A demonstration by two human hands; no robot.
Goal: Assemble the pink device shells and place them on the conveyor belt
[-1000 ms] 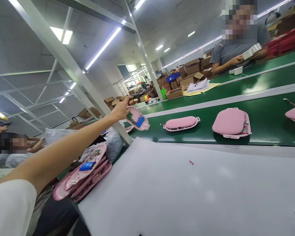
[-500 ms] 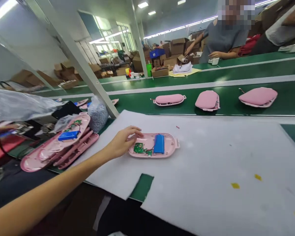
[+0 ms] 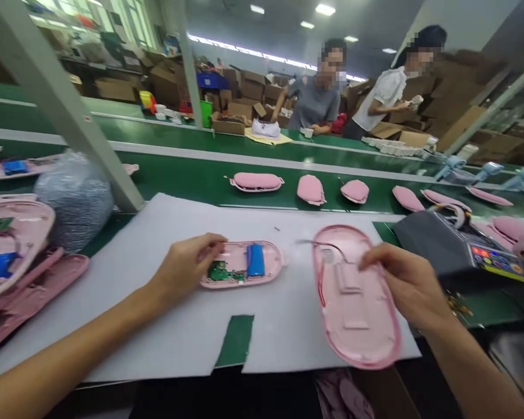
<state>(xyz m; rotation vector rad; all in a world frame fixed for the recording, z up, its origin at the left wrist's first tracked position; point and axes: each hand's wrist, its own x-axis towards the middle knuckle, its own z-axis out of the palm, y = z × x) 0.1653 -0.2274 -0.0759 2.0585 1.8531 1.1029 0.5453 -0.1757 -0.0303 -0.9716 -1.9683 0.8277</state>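
A pink shell (image 3: pixel 268 270) with a green circuit board (image 3: pixel 220 271) and a blue battery (image 3: pixel 255 260) lies open side up on the white sheet (image 3: pixel 152 326). My left hand (image 3: pixel 186 262) grips its left end, fingers closed on the rim. On the right, my right hand (image 3: pixel 408 285) holds a second pink shell (image 3: pixel 356 308) by its right edge, tilted with its inner side showing. Red and dark wires (image 3: pixel 321 285) run inside that second shell.
Stacked pink shells (image 3: pixel 30 285) and a bubble-wrap bundle (image 3: pixel 76 198) stand at the left by a slanted post (image 3: pixel 78 110). Several pink padded pieces (image 3: pixel 257 181) lie on the green belt (image 3: pixel 179 189). A dark device (image 3: pixel 445 247) sits at the right. Two people work across the line.
The view has turned to the right. My right hand has come into view holding the second pink shell. My left hand remains at the left end of the shell with the battery.
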